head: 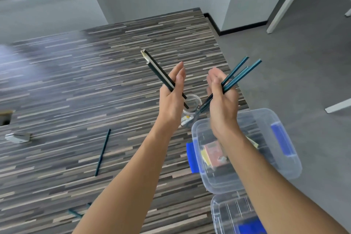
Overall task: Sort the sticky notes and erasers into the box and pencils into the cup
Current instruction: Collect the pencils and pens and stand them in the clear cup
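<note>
My left hand (173, 93) is raised above the table and holds two dark pencils (158, 71) that point up and to the left. Beside it, my right hand (221, 93) grips a bunch of teal pencils (241, 72) fanned up to the right, their lower ends pointing down toward a clear glass cup (192, 104) that stands just below and between both hands. A clear plastic box (275, 133) with blue clips sits under my right forearm, with sticky notes (211, 153) inside. One teal pencil (103, 152) lies on the table to the left, and another pencil (76, 213) lies near my left elbow.
The striped wooden table (95, 81) ends at the right, close beside the box, with grey floor beyond. The box lid (233, 214) lies at the bottom right. A white object (18, 137) rests at the far left. White table legs (288, 0) stand at the upper right.
</note>
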Tool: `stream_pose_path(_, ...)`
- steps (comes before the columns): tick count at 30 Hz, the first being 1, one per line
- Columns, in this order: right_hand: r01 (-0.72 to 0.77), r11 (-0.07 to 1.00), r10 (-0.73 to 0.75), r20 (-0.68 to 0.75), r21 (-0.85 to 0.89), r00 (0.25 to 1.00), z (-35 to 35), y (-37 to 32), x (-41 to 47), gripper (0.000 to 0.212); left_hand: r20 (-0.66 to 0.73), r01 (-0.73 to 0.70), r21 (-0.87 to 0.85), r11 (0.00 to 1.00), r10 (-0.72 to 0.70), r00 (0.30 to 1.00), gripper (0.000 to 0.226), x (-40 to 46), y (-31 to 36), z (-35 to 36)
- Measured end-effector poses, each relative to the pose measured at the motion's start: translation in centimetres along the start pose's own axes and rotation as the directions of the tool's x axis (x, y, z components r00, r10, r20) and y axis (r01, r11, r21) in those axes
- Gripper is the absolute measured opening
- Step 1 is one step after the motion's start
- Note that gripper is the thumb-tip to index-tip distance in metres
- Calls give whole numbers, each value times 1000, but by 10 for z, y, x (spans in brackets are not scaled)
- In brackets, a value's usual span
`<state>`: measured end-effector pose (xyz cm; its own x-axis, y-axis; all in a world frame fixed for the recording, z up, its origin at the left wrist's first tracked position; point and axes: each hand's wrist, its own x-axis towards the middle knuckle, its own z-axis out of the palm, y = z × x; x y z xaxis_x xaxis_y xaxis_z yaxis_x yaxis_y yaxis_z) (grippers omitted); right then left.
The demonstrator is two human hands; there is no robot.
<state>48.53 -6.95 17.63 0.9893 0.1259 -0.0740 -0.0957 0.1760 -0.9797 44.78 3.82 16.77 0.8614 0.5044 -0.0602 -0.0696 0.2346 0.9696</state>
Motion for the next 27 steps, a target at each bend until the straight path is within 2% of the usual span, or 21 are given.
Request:
stream_pose_path(10,11,999,-17,105,50,994,10,33,28,30,56,-34,136,990,27,998,36,18,-36,-1)
stream_pose_path(27,34,984,-13,121,-175,993,9,66,28,28,68,-14,338,941,-10,998,35,17,-66,-11)
